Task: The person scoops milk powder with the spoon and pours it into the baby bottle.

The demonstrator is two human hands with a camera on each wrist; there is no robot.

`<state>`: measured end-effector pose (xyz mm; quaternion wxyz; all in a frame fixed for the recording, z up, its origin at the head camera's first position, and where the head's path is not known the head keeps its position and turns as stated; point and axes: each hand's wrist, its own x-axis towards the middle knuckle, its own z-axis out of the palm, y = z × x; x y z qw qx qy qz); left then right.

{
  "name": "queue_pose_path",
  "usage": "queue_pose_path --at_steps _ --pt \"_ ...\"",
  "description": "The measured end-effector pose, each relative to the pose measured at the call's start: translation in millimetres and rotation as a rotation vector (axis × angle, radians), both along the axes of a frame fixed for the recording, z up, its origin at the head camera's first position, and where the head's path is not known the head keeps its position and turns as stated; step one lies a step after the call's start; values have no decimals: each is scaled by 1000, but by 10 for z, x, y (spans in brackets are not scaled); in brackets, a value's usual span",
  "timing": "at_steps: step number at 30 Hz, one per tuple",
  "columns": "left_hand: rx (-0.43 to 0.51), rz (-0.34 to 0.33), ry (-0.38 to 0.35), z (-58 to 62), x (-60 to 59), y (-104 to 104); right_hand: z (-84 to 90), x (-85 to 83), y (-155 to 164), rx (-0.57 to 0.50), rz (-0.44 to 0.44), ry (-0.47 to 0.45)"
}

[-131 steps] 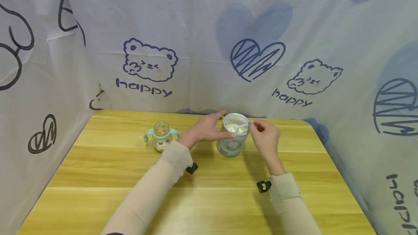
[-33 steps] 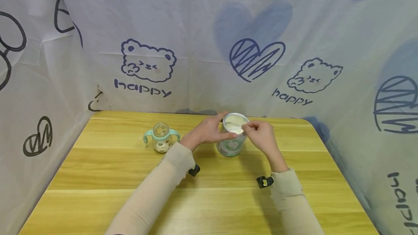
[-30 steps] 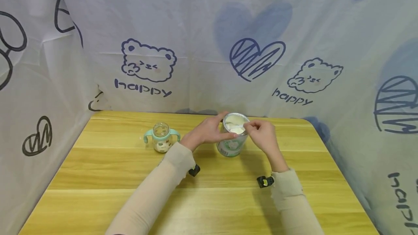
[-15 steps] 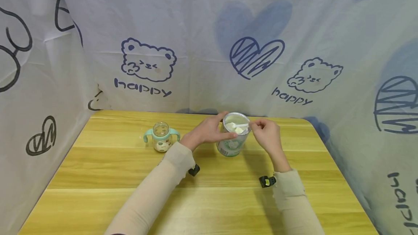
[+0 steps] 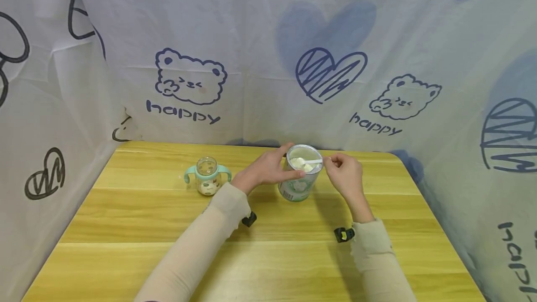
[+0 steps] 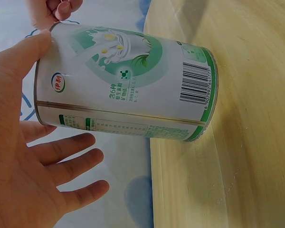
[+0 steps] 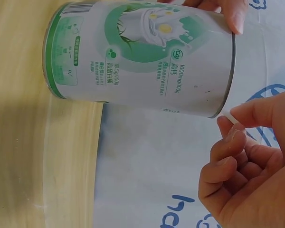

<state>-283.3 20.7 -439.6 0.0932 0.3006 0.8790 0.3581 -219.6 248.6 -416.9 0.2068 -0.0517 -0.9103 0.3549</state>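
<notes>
A silver and green milk powder can (image 5: 299, 181) stands open near the table's far edge. My left hand (image 5: 268, 167) holds it, thumb on the near side by the rim, fingers round the back. In the left wrist view the thumb (image 6: 19, 59) lies on the can (image 6: 128, 85). My right hand (image 5: 343, 171) pinches the handle of a white scoop (image 5: 312, 161) whose bowl lies over the powder inside the can. In the right wrist view the fingertips (image 7: 230, 137) pinch the handle end (image 7: 226, 115) just beside the can's rim (image 7: 230, 71).
A small glass baby bottle (image 5: 207, 176) with teal handles and some powder in it stands left of the can. The wooden table (image 5: 251, 264) is walled by printed cloth (image 5: 268, 59) at the back and both sides.
My right hand has drawn back to the right from over the can's rim. The scoop now lies flatter across the opening. The left hand and can have stayed put.
</notes>
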Motion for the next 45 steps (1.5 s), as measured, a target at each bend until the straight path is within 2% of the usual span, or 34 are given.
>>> queue_pose_path --at_steps 11,22,35,38,45 --pt "4 -1 -12 9 8 -7 -42 7 2 104 86 74" --pt "25 -8 -13 -3 6 -11 -47 15 3 85 86 72" --pt "5 5 -14 -10 10 -3 -30 19 -3 42 71 79" --pt "8 0 -9 -7 13 -1 -24 20 -7 69 85 117" --pt "0 0 -10 -9 12 -2 -35 22 -10 220 163 262"
